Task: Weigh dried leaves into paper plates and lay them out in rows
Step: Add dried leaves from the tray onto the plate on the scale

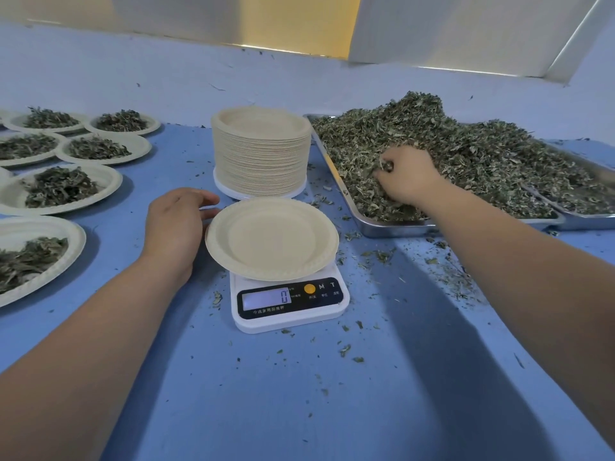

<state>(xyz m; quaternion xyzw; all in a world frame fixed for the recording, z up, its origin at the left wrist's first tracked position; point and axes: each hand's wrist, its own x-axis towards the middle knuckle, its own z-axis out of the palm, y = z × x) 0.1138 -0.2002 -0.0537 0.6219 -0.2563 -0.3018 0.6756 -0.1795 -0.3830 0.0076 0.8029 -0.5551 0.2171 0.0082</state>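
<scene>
An empty paper plate (271, 237) sits on a white kitchen scale (289, 302) whose display reads 0. My left hand (176, 224) rests beside the plate's left rim, fingers apart, fingertips close to the rim and holding nothing. My right hand (404, 176) is dug into the heap of dried leaves (466, 151) in a steel tray (379, 227), its fingers closed around a clump of leaves. A tall stack of empty paper plates (261, 151) stands just behind the scale.
Several paper plates filled with leaves (60, 188) lie in rows at the left on the blue table. A second steel tray (589, 221) overlaps the first at far right. Loose leaf crumbs (382, 256) litter the table around the scale.
</scene>
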